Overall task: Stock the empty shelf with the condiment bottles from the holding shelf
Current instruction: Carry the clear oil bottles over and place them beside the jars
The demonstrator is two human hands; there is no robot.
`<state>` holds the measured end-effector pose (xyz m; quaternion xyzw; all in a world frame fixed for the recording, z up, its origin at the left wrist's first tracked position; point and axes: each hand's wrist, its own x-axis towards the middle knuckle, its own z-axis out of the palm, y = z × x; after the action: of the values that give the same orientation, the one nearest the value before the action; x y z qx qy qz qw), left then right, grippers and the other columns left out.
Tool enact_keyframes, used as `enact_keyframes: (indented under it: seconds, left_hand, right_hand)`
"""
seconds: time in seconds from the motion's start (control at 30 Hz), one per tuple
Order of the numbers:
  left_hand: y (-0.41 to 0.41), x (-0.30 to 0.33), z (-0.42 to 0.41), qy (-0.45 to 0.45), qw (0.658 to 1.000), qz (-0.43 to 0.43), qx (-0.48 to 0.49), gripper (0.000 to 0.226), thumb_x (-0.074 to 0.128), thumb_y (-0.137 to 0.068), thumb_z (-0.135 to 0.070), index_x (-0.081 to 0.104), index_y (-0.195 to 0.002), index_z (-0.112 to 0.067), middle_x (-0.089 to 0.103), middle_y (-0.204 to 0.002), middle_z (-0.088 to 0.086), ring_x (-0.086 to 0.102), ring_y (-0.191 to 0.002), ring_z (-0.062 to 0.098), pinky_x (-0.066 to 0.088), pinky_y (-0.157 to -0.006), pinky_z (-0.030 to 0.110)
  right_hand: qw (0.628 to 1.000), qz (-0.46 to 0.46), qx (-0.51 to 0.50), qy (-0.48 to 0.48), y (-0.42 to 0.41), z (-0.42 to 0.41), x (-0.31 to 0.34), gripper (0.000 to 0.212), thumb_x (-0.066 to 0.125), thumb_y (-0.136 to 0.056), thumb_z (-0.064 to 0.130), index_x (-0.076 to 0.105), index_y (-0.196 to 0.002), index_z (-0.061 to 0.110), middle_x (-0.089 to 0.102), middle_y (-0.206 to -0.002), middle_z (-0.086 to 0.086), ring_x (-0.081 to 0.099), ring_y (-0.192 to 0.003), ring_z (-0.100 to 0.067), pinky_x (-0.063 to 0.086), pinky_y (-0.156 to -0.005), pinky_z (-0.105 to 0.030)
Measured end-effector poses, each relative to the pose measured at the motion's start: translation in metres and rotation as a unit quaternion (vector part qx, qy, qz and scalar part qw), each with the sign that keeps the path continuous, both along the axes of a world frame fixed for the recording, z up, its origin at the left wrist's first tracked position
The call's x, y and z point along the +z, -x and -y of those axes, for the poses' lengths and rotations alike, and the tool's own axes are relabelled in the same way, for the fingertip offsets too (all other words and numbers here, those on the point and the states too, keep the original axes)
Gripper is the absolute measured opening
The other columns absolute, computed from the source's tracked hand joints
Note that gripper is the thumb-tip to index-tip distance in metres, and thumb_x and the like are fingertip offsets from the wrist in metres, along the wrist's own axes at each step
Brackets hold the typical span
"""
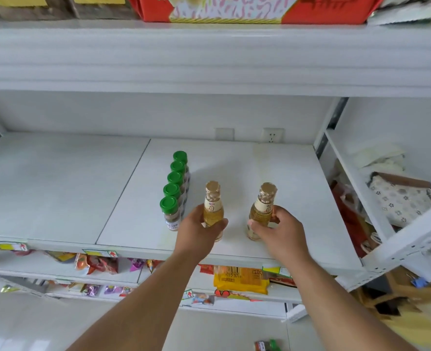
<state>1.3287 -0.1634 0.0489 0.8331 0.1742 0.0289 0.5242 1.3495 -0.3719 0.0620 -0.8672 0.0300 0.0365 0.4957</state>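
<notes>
Placement step in hand: I am setting two amber bottles onto the white shelf (234, 168), one per hand. My left hand (199, 229) wraps the lower body of the left bottle (212, 209), thumb on the near side and fingers curled round the far side. My right hand (277, 229) pinches the right bottle (262, 211) at mid-body between thumb and fingers. Both grips are closed on glass — neither is free.

Both bottles stand upright near the front edge of the shelf, well apart from each other. Whether their bases are already seated on the shelf I cannot tell; my hands cover the lower parts. The left bottle sits just beside the front jar of a row of green-capped jars (174, 183), which runs front to back.

Next move, as I judge it: confirm both bases rest flat, slide the bottles back to start a second row parallel to the jars, then relax each grip and draw the hands straight out. Care is needed on the left — the hand is close to the front jar and could knock it on withdrawal.
</notes>
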Motion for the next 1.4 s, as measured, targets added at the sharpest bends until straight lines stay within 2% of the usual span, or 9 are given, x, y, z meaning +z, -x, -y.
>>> enact_keyframes:
  seconds: [0.2, 0.37, 0.57, 0.73, 0.9, 1.0, 1.13, 1.27, 1.4]
  left_hand:
    - [-0.019, -0.01, 0.001, 0.015, 1.0, -0.007, 0.004, 0.047, 0.083, -0.082, -0.038, 0.064, -0.125, -0.033, 0.071, -0.104, -0.02, 0.063, -0.096, -0.004, 0.045, -0.073, 0.014]
    - [-0.028, -0.016, -0.001, 0.005, 1.0, -0.011, -0.003, 0.048, 0.083, -0.083, -0.039, 0.064, -0.126, -0.032, 0.069, -0.105, -0.021, 0.059, -0.095, -0.01, 0.042, -0.073, 0.01]
    - [-0.033, -0.021, -0.003, 0.011, 1.0, -0.015, -0.015, 0.05, 0.084, -0.083, -0.035, 0.062, -0.127, -0.03, 0.068, -0.107, -0.02, 0.062, -0.1, -0.002, 0.043, -0.077, 0.014]
    - [-0.028, -0.024, -0.003, 0.023, 0.999, -0.021, -0.025, 0.049, 0.082, -0.085, -0.033, 0.055, -0.125, -0.034, 0.064, -0.107, -0.024, 0.06, -0.1, -0.004, 0.04, -0.072, 0.004]
    - [-0.026, -0.027, -0.009, 0.005, 0.998, -0.034, -0.061, 0.069, 0.084, -0.082, -0.035, 0.05, -0.141, -0.033, 0.065, -0.123, -0.017, 0.06, -0.117, 0.007, 0.049, -0.101, 0.029]
    - [-0.018, -0.027, -0.015, -0.008, 0.996, -0.049, -0.075, 0.075, 0.084, -0.082, -0.034, 0.044, -0.146, -0.037, 0.061, -0.133, -0.019, 0.056, -0.125, 0.007, 0.048, -0.109, 0.04]
    - [0.001, -0.025, -0.025, -0.001, 0.994, -0.07, -0.08, 0.08, 0.076, -0.091, -0.032, 0.032, -0.158, -0.03, 0.049, -0.152, -0.008, 0.048, -0.136, 0.011, 0.044, -0.112, 0.035]
    - [0.024, -0.026, -0.042, -0.012, 0.992, -0.084, -0.09, 0.064, 0.061, -0.101, -0.031, 0.033, -0.158, -0.024, 0.049, -0.154, -0.003, 0.049, -0.137, 0.011, 0.04, -0.105, 0.026]
    - [0.039, -0.024, -0.058, 0.001, 0.993, -0.08, -0.089, 0.051, 0.052, -0.105, -0.031, 0.039, -0.154, -0.023, 0.055, -0.149, -0.001, 0.055, -0.125, 0.011, 0.052, -0.104, 0.042]
  right_hand:
    - [1.0, -0.001, 0.0, 0.006, -0.019, -0.005, -0.006, 0.044, 0.083, -0.082, 0.041, 0.067, -0.122, 0.032, 0.07, -0.111, 0.015, 0.06, -0.096, 0.003, 0.04, -0.075, -0.01]
    - [1.0, -0.009, 0.002, 0.011, -0.026, -0.008, -0.011, 0.044, 0.083, -0.082, 0.039, 0.067, -0.122, 0.032, 0.069, -0.111, 0.016, 0.055, -0.09, 0.014, 0.037, -0.072, -0.005]
    - [0.999, -0.014, 0.003, 0.03, -0.029, -0.009, -0.012, 0.049, 0.082, -0.084, 0.041, 0.063, -0.127, 0.029, 0.066, -0.113, 0.015, 0.059, -0.093, 0.001, 0.04, -0.075, -0.012]
    - [0.999, -0.021, 0.003, 0.041, -0.028, -0.014, -0.012, 0.049, 0.08, -0.086, 0.042, 0.058, -0.128, 0.03, 0.063, -0.114, 0.014, 0.063, -0.105, -0.01, 0.043, -0.082, -0.02]
    - [0.998, -0.039, 0.006, 0.04, -0.023, -0.014, -0.01, 0.058, 0.079, -0.086, 0.044, 0.054, -0.136, 0.028, 0.063, -0.126, 0.009, 0.062, -0.112, -0.014, 0.043, -0.089, -0.024]
    - [0.998, -0.043, 0.001, 0.039, -0.012, -0.014, -0.011, 0.063, 0.077, -0.087, 0.045, 0.051, -0.141, 0.027, 0.061, -0.136, 0.01, 0.057, -0.125, -0.015, 0.045, -0.097, -0.028]
    - [0.997, -0.029, -0.05, 0.053, 0.026, -0.017, -0.019, 0.061, 0.071, -0.092, 0.046, 0.046, -0.144, 0.026, 0.056, -0.143, 0.007, 0.054, -0.131, -0.015, 0.048, -0.1, -0.033]
    - [0.997, -0.041, -0.052, 0.042, 0.066, -0.042, -0.026, 0.048, 0.066, -0.096, 0.043, 0.051, -0.138, 0.027, 0.06, -0.134, 0.008, 0.056, -0.13, -0.014, 0.052, -0.1, -0.034]
    - [0.995, -0.095, -0.019, 0.012, 0.074, -0.071, -0.026, 0.036, 0.063, -0.097, 0.045, 0.054, -0.128, 0.029, 0.06, -0.123, 0.013, 0.058, -0.125, -0.011, 0.047, -0.095, -0.03]
